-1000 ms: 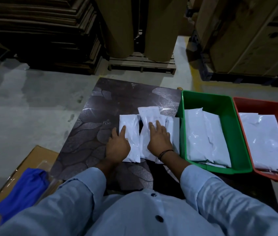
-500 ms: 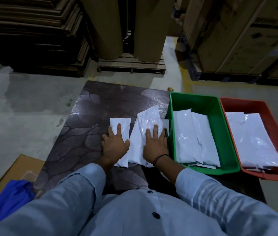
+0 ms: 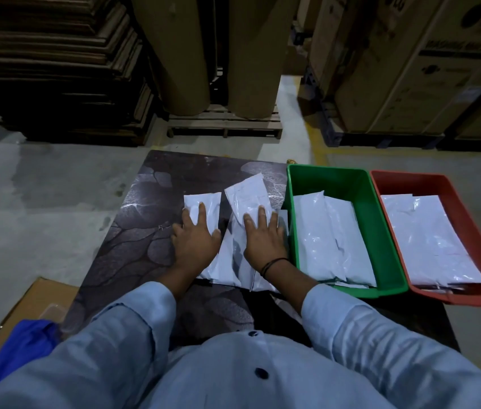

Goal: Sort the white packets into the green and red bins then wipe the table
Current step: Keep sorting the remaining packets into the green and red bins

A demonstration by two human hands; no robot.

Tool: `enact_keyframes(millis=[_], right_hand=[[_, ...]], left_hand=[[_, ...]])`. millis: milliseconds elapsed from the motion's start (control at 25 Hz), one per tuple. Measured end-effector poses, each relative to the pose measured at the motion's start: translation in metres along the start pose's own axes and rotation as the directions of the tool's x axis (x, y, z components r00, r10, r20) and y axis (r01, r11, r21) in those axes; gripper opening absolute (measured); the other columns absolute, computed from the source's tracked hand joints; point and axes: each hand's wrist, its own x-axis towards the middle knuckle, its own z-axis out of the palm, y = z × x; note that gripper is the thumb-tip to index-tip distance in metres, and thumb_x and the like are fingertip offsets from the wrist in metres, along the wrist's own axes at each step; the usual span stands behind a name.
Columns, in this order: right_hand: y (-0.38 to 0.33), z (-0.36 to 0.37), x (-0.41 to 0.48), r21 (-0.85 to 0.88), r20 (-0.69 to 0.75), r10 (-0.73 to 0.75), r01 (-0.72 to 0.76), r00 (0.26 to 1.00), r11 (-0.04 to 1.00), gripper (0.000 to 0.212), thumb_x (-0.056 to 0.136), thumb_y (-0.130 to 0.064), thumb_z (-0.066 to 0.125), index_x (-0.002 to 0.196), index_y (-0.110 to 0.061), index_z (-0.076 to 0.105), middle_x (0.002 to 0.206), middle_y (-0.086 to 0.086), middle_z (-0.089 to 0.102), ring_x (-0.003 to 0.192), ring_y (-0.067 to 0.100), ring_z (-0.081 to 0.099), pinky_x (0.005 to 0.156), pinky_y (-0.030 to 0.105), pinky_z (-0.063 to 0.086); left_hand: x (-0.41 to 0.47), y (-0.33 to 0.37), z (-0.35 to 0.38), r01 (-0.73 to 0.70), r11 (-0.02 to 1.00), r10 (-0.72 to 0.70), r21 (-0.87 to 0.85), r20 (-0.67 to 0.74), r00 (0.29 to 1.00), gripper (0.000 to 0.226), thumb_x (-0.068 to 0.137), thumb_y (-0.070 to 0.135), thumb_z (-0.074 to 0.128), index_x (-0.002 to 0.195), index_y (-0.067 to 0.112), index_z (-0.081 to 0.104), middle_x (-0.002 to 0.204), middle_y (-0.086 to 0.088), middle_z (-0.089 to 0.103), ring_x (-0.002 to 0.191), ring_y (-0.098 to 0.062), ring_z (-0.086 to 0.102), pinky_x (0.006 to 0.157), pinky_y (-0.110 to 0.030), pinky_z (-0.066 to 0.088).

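Observation:
Several white packets lie overlapping on the dark patterned table (image 3: pixel 150 202). My left hand (image 3: pixel 195 242) rests flat with spread fingers on the left packet (image 3: pixel 203 202). My right hand (image 3: pixel 264 240) presses flat on the tilted middle packet (image 3: pixel 248 193), close to the green bin (image 3: pixel 336 175). White packets (image 3: pixel 321 237) lie inside the green bin. The red bin (image 3: pixel 428 180) beside it on the right also holds white packets (image 3: pixel 428 240).
A blue cloth (image 3: pixel 24 343) lies on a cardboard sheet (image 3: pixel 35 296) at the lower left. Beyond the table stand a wooden pallet (image 3: pixel 224 124) with cardboard rolls, stacked boards at the left and large cartons (image 3: pixel 410 69) at the right. Concrete floor surrounds the table.
The middle packet under my right hand has turned, its far end tilting to the right. Both hands stay flat on the packets. The camera view has shifted slightly.

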Motion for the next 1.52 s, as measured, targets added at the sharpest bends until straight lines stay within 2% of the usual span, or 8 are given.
enact_keyframes(millis=[240, 440, 880, 960, 1040, 1160, 1320, 1520], right_hand=[[0.015, -0.052, 0.008, 0.157, -0.126, 0.102, -0.082, 0.987, 0.984, 0.084, 0.087, -0.025, 0.066, 0.156, -0.027, 0.017, 0.166, 0.013, -0.001, 0.149, 0.045, 0.001, 0.115, 0.057, 0.019], [0.045, -0.077, -0.002, 0.288, -0.167, 0.210, -0.156, 0.963, 0.945, 0.078, 0.088, -0.012, 0.058, 0.156, -0.027, 0.022, 0.166, 0.011, 0.003, 0.150, 0.041, 0.003, 0.116, 0.056, 0.017], [0.144, -0.067, -0.054, 0.305, -0.187, 0.363, -0.297, 0.913, 0.905, 0.069, 0.092, -0.016, 0.051, 0.154, -0.026, 0.024, 0.166, 0.009, 0.005, 0.151, 0.040, 0.004, 0.115, 0.060, 0.016], [0.161, -0.060, -0.062, 0.248, -0.168, 0.353, -0.307, 0.920, 0.919, 0.069, 0.092, -0.020, 0.052, 0.155, -0.026, 0.022, 0.166, 0.010, 0.004, 0.150, 0.040, 0.003, 0.115, 0.060, 0.017], [0.176, -0.050, -0.066, 0.158, -0.161, 0.325, -0.301, 0.932, 0.940, 0.065, 0.095, -0.034, 0.049, 0.154, -0.024, 0.024, 0.165, 0.012, 0.007, 0.150, 0.043, 0.002, 0.115, 0.059, 0.019], [0.190, -0.039, -0.063, 0.063, -0.116, 0.268, -0.262, 0.957, 0.963, 0.069, 0.097, -0.054, 0.039, 0.154, -0.017, 0.025, 0.165, 0.018, 0.006, 0.149, 0.045, -0.007, 0.118, 0.058, 0.009], [0.196, -0.031, -0.046, 0.079, -0.077, 0.160, -0.154, 0.984, 0.985, 0.064, 0.103, -0.046, 0.028, 0.158, -0.014, 0.015, 0.164, 0.022, 0.000, 0.150, 0.042, -0.010, 0.122, 0.054, -0.004], [0.197, -0.006, -0.042, 0.113, 0.067, 0.165, -0.172, 0.984, 0.979, 0.072, 0.102, -0.051, 0.022, 0.158, -0.012, -0.002, 0.163, 0.023, -0.011, 0.150, 0.042, -0.011, 0.121, 0.055, -0.003]], left_hand=[[0.007, 0.041, -0.037, -0.081, 0.995, 0.078, -0.059, -0.061, 0.995, 0.077, 0.097, 0.056, 0.044, 0.161, 0.032, 0.008, 0.167, -0.011, 0.009, 0.139, -0.050, 0.027, 0.114, -0.058, 0.029], [0.006, 0.088, -0.046, -0.178, 0.979, 0.168, -0.095, -0.110, 0.980, 0.074, 0.098, 0.054, 0.043, 0.161, 0.031, 0.010, 0.167, -0.010, 0.011, 0.136, -0.050, 0.030, 0.113, -0.057, 0.030], [-0.026, 0.181, -0.023, -0.323, 0.936, 0.321, -0.142, -0.041, 0.946, 0.074, 0.098, 0.053, 0.043, 0.161, 0.031, 0.010, 0.167, -0.009, 0.012, 0.136, -0.046, 0.029, 0.112, -0.054, 0.031], [-0.029, 0.195, -0.014, -0.330, 0.934, 0.331, -0.137, -0.021, 0.943, 0.074, 0.099, 0.054, 0.042, 0.161, 0.031, 0.010, 0.167, -0.008, 0.013, 0.136, -0.046, 0.029, 0.113, -0.055, 0.030], [-0.031, 0.209, -0.007, -0.331, 0.934, 0.333, -0.134, -0.005, 0.943, 0.073, 0.099, 0.054, 0.042, 0.161, 0.031, 0.011, 0.166, -0.009, 0.013, 0.135, -0.047, 0.029, 0.113, -0.055, 0.029], [-0.035, 0.224, 0.000, -0.315, 0.944, 0.315, -0.103, -0.012, 0.949, 0.074, 0.099, 0.053, 0.042, 0.161, 0.030, 0.011, 0.166, -0.010, 0.013, 0.134, -0.047, 0.029, 0.113, -0.055, 0.030], [-0.033, 0.237, 0.006, -0.276, 0.957, 0.276, -0.085, -0.014, 0.961, 0.074, 0.099, 0.052, 0.043, 0.161, 0.029, 0.011, 0.167, -0.011, 0.012, 0.132, -0.047, 0.031, 0.112, -0.055, 0.031], [-0.037, 0.244, 0.012, -0.222, 0.973, 0.220, -0.069, -0.035, 0.975, 0.074, 0.099, 0.052, 0.045, 0.161, 0.028, 0.012, 0.166, -0.013, 0.013, 0.132, -0.046, 0.033, 0.110, -0.054, 0.033]])
